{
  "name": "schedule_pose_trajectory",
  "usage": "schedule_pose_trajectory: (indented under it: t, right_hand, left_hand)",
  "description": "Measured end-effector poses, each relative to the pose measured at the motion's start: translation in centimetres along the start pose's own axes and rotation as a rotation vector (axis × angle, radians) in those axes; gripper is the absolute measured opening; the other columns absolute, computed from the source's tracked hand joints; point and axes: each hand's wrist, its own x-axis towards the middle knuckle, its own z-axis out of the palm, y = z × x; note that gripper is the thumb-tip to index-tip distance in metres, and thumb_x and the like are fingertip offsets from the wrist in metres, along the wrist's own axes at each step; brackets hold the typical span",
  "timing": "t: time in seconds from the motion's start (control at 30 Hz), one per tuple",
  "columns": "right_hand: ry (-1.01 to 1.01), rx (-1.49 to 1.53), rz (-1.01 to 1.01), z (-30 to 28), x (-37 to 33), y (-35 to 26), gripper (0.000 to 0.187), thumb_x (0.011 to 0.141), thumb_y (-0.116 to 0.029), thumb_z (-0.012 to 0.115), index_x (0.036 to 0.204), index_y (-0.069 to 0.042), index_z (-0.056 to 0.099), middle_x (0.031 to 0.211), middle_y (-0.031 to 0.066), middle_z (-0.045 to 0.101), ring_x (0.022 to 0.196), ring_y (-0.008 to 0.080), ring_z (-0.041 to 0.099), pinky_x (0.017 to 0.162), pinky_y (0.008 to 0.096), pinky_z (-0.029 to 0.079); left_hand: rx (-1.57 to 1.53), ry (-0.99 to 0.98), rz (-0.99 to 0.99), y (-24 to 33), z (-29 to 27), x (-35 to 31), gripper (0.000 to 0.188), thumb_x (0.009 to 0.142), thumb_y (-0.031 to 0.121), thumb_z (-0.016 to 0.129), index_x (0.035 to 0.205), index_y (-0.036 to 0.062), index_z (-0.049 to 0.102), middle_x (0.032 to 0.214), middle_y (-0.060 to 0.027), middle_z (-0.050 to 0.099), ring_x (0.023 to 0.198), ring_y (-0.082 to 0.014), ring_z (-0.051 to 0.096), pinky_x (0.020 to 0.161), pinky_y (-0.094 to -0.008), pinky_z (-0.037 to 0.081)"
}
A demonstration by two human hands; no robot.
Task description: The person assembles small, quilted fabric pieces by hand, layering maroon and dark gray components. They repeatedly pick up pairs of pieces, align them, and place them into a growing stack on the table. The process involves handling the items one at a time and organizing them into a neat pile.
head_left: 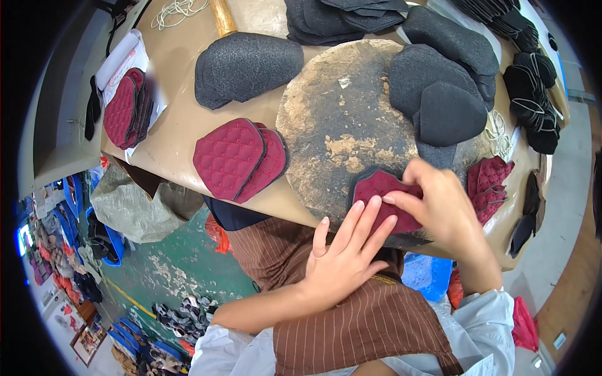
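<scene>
On the near edge of a worn round board [301, 138] lies a dark red quilted piece [379, 183] with a black backing edge. My left hand [345, 263] reaches in from below, its fingers stretched out and their tips resting flat on this piece. From the right, my right hand [445, 207] grips the piece's right edge, the thumb on top and the curled fingers at its far side. Part of the piece is hidden under both hands. Left of the board, two more red quilted pieces [229, 160] overlap at the table edge.
Black padded pieces [451, 113] are stacked on the board's right side. Another black stack [248, 66] sits beside a wooden handle [222, 17]. Red pieces [488, 188] lie at right, with others [127, 109] far left. Tied black bundles [530, 94] line the right edge.
</scene>
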Motion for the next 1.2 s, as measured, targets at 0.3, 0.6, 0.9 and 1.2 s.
schedule_pose_trajectory:
  t: [0.3,0.6,0.9,1.2]
  right_hand:
    - [0.494,0.098,-0.415,2.1,-5.1,3.0,0.026,0.066,-0.001,0.078,0.083,-0.004,0.059,0.107,0.0174,0.059,0.095,0.0282,0.061,0.076,0.0391,0.05]
    - [0.539,0.295,-0.393,1.7,-6.9,4.8,0.023,0.073,0.004,0.074,0.093,-0.003,0.064,0.078,0.0067,0.061,0.065,0.0144,0.059,0.052,0.0244,0.048]
    - [0.632,-0.127,0.025,-1.0,-12.0,14.9,0.058,0.077,0.001,0.068,0.132,-0.006,0.052,0.131,0.0164,0.048,0.122,0.0335,0.047,0.101,0.0383,0.038]
    - [0.274,-0.172,0.016,-5.2,-14.8,11.3,0.033,0.069,0.002,0.071,0.102,-0.001,0.068,0.082,0.0114,0.06,0.078,0.0263,0.06,0.068,0.0317,0.047]
  left_hand:
    - [-0.622,0.523,-0.075,-2.6,0.1,2.1,0.046,0.066,0.02,0.081,0.109,0.0132,0.067,0.139,-0.0182,0.046,0.105,-0.0293,0.053,0.09,-0.0383,0.038]
    - [-1.154,0.552,-0.28,-2.3,-3.7,2.7,0.064,0.08,-0.012,0.062,0.137,0.0007,0.036,0.11,-0.0099,0.058,0.092,-0.0121,0.057,0.083,-0.0232,0.048]
    - [0.145,0.588,-0.481,-9.9,-5.6,0.9,0.059,0.083,0.011,0.07,0.136,0.0049,0.045,0.146,-0.0258,0.026,0.134,-0.0382,0.031,0.108,-0.0436,0.031]
    - [-0.15,0.107,-0.115,0.0,-0.3,-2.7,0.07,0.069,0.019,0.08,0.133,0.0167,0.052,0.146,-0.036,0.011,0.132,-0.0519,0.02,0.105,-0.0575,0.023]
